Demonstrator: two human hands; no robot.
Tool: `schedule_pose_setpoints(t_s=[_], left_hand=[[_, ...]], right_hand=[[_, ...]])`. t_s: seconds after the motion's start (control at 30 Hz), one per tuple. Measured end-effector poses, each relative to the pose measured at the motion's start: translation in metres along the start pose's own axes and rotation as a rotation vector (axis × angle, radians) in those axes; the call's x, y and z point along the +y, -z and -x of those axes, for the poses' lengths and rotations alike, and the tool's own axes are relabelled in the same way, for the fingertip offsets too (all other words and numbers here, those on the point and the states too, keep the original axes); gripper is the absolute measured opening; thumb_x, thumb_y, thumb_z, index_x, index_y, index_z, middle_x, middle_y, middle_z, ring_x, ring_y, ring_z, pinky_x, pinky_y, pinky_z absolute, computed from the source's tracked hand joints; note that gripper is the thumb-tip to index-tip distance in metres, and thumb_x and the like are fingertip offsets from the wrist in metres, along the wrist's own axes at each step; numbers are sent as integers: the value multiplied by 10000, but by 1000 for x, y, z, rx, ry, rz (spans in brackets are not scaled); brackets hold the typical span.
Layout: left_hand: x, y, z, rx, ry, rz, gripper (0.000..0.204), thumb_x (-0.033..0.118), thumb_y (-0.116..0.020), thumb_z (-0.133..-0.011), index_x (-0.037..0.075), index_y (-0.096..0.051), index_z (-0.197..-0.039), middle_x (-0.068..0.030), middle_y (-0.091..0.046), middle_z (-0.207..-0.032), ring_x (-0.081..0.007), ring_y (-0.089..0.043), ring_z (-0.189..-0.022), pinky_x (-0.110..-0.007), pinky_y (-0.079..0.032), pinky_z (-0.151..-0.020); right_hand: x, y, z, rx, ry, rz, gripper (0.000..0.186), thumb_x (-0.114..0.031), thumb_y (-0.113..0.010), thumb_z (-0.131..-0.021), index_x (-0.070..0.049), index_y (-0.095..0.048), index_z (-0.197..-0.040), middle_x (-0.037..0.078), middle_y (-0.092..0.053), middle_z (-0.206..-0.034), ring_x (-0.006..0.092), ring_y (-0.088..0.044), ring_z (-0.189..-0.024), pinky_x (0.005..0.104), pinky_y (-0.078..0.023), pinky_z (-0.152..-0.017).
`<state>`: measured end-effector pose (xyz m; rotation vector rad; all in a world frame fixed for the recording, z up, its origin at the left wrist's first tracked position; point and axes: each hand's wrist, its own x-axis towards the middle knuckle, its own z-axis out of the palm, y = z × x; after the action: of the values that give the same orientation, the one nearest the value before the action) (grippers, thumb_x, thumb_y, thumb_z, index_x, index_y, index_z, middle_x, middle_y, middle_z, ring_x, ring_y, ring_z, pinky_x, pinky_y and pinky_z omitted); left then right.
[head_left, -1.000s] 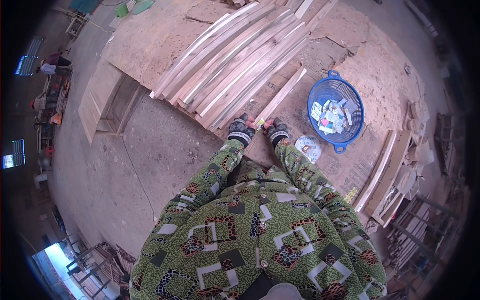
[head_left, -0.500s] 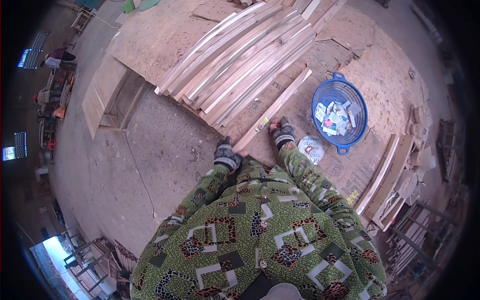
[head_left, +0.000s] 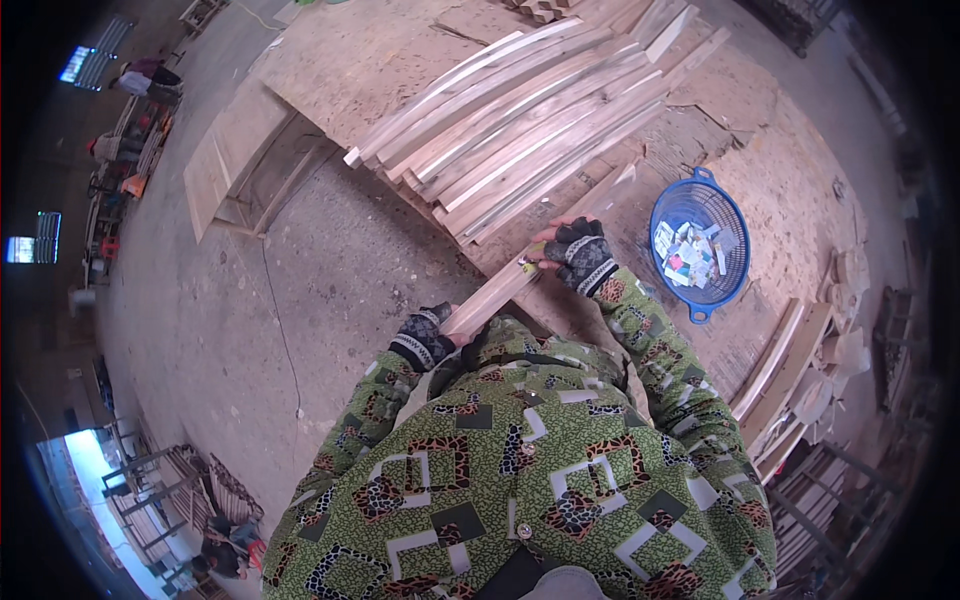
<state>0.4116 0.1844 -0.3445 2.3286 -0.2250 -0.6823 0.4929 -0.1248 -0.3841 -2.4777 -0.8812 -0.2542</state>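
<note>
A pale wooden slat (head_left: 490, 302) lies slantwise in front of me, its near end jutting past the work surface's edge. My left hand (head_left: 425, 335), in a patterned fingerless glove, is closed around that near end. Farther up the slat, my right hand (head_left: 578, 252), gloved the same way, is closed over it with fingers and thumb along its sides. Beside the right thumb, a small yellow-green patch (head_left: 528, 265) shows on the wood, too small to make out. A row of similar slats (head_left: 520, 125) lies side by side beyond my hands.
To the right stands a blue plastic basket (head_left: 741, 240) with several paper pieces (head_left: 690, 255) in it. More timber (head_left: 775, 355) lies at the right edge of the board surface (head_left: 790, 215). An open wooden frame (head_left: 235, 165) stands on the left floor; people are at the far left.
My right hand has moved up and closed over the slat. The slat has come nearer to me, and my left hand has shifted left with its end. The view has turned slightly.
</note>
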Motion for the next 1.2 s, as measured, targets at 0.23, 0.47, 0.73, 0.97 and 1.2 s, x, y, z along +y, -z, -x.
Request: schedule_pose_setpoints(t_s=[0.23, 0.47, 0.73, 0.97, 1.2], left_hand=[[1, 14, 30, 10, -47, -88, 535, 298, -744, -677, 7, -557, -1085, -172, -628, -919, -251, -608, -830, -329, -475, -756], [-3, 13, 33, -3, 34, 12, 518, 268, -738, -674, 21, -560, -1092, -153, -636, -932, -227, -607, -867, -314, -464, -782], [-1, 25, 26, -28, 60, -34, 555, 331, -713, -664, 39, -553, -1108, -191, -613, -994, -300, -590, -934, -353, -444, -843], [7, 20, 12, -191, 53, -112, 688, 467, -685, -626, 43, -531, -1147, -207, -598, -1014, -326, -566, -979, -370, -426, -876], [4, 17, 43, -70, -10, -50, 602, 413, -650, -679, 35, -540, -1134, -209, -601, -999, -339, -563, -979, -384, -425, -867]], right_hand=[[-1, -22, -6, -23, 44, -129, 236, -381, -634, -725, -281, -670, -936, -121, -587, -1083, 185, -423, -1116, 434, -260, -924], [3, -18, -11, -59, 39, -145, 190, -364, -665, -696, -287, -697, -866, -113, -592, -1103, 179, -421, -1118, 402, -248, -940], [15, -19, -19, -50, 44, -56, 210, -338, -646, -708, -275, -678, -906, -111, -563, -1154, 200, -420, -1111, 413, -277, -920], [16, -41, 2, 58, 176, 233, 259, -416, -628, -676, -232, -650, -856, -102, -537, -1150, 209, -417, -1118, 429, -280, -925], [-29, -16, -21, 2, 217, -46, 196, -357, -676, -680, -173, -612, -657, -83, -602, -1069, 241, -459, -1051, 426, -310, -879]])
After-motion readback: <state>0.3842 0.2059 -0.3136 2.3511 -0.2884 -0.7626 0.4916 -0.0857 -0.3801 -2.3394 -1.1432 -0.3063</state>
